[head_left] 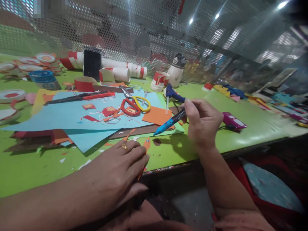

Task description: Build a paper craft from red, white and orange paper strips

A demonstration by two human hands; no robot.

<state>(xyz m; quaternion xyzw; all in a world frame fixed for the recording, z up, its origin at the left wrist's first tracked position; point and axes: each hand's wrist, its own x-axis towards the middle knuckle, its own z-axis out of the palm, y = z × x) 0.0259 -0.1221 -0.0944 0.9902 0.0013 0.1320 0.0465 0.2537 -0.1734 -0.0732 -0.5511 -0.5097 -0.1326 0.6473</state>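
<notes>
Nearest the camera, the left hand (pixel 120 163) lies palm down, fingers extended over an orange cutout (pixel 147 145) at the counter's (pixel 231 138) near edge. Its fingers hide the cutout's middle; the uncovered broad end, marked with blue, points away from the person, the long axis running near to far with a slight slant. Clenched around a pen (pixel 166 126), the right hand (pixel 203 120) covers its rear end. The pen slants down to the left, its blue tip towards the cutout but apart from it; whether it touches anything below is unclear. Beyond lie orange paper (pixel 157 116), then scissors (pixel 131 102) on blue paper (pixel 64 112), and a glue gun (pixel 174 93). Items at far right are blurred.
</notes>
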